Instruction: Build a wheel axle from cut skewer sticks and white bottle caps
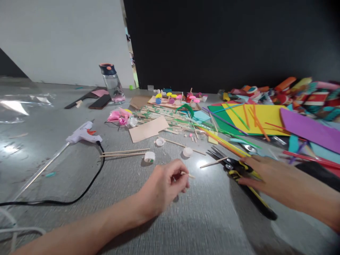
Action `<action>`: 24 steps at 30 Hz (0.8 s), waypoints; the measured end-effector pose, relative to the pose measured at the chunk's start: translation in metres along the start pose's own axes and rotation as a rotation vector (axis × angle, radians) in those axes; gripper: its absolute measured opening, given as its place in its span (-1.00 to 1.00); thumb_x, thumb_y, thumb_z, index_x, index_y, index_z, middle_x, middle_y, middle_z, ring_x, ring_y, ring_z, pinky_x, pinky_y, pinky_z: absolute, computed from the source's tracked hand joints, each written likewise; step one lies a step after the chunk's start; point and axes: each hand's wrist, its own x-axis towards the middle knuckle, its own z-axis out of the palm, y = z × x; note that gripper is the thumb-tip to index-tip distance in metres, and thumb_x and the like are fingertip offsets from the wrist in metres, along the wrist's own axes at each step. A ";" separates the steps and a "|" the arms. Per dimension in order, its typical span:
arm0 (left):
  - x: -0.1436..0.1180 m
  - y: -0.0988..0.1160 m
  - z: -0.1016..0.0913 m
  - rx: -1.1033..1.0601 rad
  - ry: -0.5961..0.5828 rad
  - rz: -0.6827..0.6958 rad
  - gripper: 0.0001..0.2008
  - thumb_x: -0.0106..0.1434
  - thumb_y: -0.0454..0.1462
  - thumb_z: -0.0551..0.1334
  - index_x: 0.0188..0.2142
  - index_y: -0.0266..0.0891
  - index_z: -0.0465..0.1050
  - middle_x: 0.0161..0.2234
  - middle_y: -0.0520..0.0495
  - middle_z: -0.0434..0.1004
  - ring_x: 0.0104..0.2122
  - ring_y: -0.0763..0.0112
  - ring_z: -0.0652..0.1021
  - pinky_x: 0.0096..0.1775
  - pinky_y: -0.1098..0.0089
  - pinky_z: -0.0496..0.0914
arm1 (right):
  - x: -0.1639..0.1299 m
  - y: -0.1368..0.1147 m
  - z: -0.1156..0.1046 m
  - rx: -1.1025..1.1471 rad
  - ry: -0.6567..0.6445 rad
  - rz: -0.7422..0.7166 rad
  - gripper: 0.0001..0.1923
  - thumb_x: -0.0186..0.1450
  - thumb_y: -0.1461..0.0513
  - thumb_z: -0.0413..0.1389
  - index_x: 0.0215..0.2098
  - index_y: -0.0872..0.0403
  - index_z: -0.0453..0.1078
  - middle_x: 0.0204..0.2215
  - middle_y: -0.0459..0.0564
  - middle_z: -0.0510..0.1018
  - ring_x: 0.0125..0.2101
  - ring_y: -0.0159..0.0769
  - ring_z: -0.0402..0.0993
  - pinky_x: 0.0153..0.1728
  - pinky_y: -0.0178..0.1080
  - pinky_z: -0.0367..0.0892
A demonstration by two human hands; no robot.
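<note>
near the middle of the grey bench (202,219), the left hand (163,186) is curled, its fingertips pinching a short wooden stick (189,175) whose pale end pokes out toward 2 o'clock. the stick looks thin, light and stiff, the sort that snaps if bent, so a pinch near its middle between thumb and forefinger seems the safest hold; its bare wood should not be slippery

at 3 o'clock from that hand, the right hand (268,177) lies flat and spread over the yellow-and-black handles of a pair of cutters (233,168), touching them but not closed round them. the cutters look heavy and rigid beside the stick, with grippy handles running back toward 5 o'clock and dark blades pointing to 10 o'clock; the handles are the place to take them, well away from the blades. another stick (214,162) lies across the blades

at 12 o'clock from the left hand sit a white bottle cap (187,151) and a small tape roll (149,156), with two long skewers (124,153) just beside the roll. further off at 10 o'clock a white glue gun (83,134) rests with its black cord (79,193) looping across the bench. coloured foam sheets (262,117) and straws crowd the 2 o'clock side, and a water bottle (112,83) stands at 11 o'clock
</note>
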 end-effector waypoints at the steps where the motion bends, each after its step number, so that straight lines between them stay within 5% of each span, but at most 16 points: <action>1: 0.002 0.001 0.001 -0.162 0.018 -0.051 -0.92 0.39 -0.30 0.13 -0.28 -0.21 0.33 -0.45 0.00 0.55 -0.48 0.46 0.54 -0.49 0.50 0.36 | -0.008 0.003 0.008 -0.021 -0.006 0.025 -0.53 0.28 -0.09 0.02 -0.16 0.10 0.48 -0.40 0.20 0.59 -0.39 0.11 0.56 -0.43 0.01 0.37; 4: 0.008 0.002 0.001 -0.525 0.111 -0.133 -0.91 0.35 -0.26 0.20 -0.27 -0.23 0.34 -0.42 -0.04 0.61 -0.44 0.41 0.61 -0.47 0.48 0.45 | -0.029 0.006 0.026 -0.061 -0.002 0.069 -0.41 0.29 -0.13 -0.02 0.05 0.11 0.33 -0.15 0.28 0.59 -0.19 0.19 0.57 -0.27 0.12 0.45; 9: 0.012 0.008 -0.003 -0.760 0.203 -0.209 -0.86 0.27 -0.25 0.30 -0.29 -0.26 0.38 -0.43 -0.05 0.63 -0.46 0.42 0.61 -0.54 0.52 0.43 | -0.037 -0.003 0.035 -0.052 0.096 0.094 -0.48 0.24 -0.08 0.06 0.04 0.03 0.24 -0.04 0.23 0.51 -0.09 0.19 0.52 -0.15 0.17 0.46; 13: 0.011 0.010 -0.004 -0.859 0.254 -0.271 -0.85 0.26 -0.26 0.33 -0.32 -0.28 0.40 -0.45 -0.01 0.59 -0.49 0.50 0.56 -0.60 0.60 0.33 | -0.030 -0.012 0.028 -0.144 0.139 0.063 -0.54 0.29 0.06 0.05 0.08 0.09 0.22 -0.08 0.27 0.48 -0.10 0.19 0.50 -0.14 0.13 0.47; 16: 0.012 0.010 -0.003 -0.904 0.274 -0.307 -0.84 0.27 -0.26 0.32 -0.37 -0.30 0.40 -0.46 0.01 0.55 -0.53 0.54 0.52 -0.62 0.62 0.28 | -0.024 -0.014 0.020 -0.209 0.288 0.031 -0.51 0.30 0.05 0.03 0.09 0.17 0.22 -0.07 0.35 0.44 -0.05 0.27 0.44 -0.09 0.17 0.44; 21: 0.012 0.011 -0.003 -0.975 0.268 -0.324 -0.76 0.29 -0.22 0.33 -0.43 -0.30 0.39 -0.52 0.05 0.52 -0.59 0.58 0.48 -0.65 0.63 0.25 | -0.008 -0.022 0.007 0.036 0.322 0.070 -0.34 0.33 -0.07 0.04 0.27 0.09 0.12 0.04 0.23 0.45 -0.03 0.14 0.49 -0.08 0.11 0.49; 24: 0.011 0.014 -0.003 -0.979 0.267 -0.302 -0.75 0.27 -0.20 0.36 -0.43 -0.29 0.40 -0.53 0.05 0.53 -0.60 0.56 0.49 -0.66 0.62 0.26 | 0.011 -0.035 0.001 -0.125 0.451 -0.042 -0.35 0.35 0.03 -0.01 0.23 0.34 0.22 0.04 0.42 0.40 0.05 0.32 0.39 0.06 0.21 0.37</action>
